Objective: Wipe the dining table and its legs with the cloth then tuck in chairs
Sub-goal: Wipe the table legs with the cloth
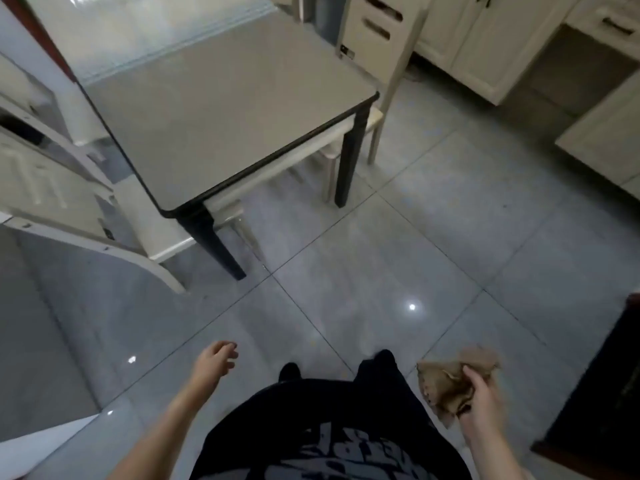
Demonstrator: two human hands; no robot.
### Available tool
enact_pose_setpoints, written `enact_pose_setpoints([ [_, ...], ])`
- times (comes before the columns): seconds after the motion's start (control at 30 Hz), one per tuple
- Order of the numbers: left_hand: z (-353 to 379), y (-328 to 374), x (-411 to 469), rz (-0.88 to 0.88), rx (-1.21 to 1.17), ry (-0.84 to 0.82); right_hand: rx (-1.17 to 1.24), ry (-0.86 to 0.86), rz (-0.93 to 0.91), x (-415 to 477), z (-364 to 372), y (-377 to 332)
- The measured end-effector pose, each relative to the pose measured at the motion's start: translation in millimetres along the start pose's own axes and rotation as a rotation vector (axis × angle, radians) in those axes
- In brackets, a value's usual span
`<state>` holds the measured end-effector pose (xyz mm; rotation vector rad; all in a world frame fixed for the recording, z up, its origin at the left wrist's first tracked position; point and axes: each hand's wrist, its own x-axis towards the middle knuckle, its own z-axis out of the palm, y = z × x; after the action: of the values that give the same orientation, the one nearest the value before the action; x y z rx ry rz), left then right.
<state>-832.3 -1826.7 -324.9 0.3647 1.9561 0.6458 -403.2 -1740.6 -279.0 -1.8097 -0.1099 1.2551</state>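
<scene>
The dining table (221,109) has a pale top with a dark rim and fills the upper middle of the head view. Its near black leg (214,242) and right black leg (349,161) stand on the grey tiles. A cream chair (65,206) sits pulled out at the table's left side. Another cream chair (377,39) stands at the far right corner. My right hand (479,403) grips a crumpled brown cloth (450,379) low at the right, well short of the table. My left hand (216,360) hangs with fingers loosely curled and holds nothing.
Cream cabinets (485,50) line the upper right. A dark piece of furniture (609,393) stands at the right edge. Glossy grey floor tiles (398,258) spread between me and the table. My dark trousers and feet show at the bottom.
</scene>
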Motion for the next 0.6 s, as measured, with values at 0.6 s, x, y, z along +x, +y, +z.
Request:
enact_pose_setpoints([
  [0.6, 264.4, 123.7, -41.3, -0.002, -0.081, 0.007, -0.108, -0.164, -0.011, 190.6, -46.6, -189.3],
])
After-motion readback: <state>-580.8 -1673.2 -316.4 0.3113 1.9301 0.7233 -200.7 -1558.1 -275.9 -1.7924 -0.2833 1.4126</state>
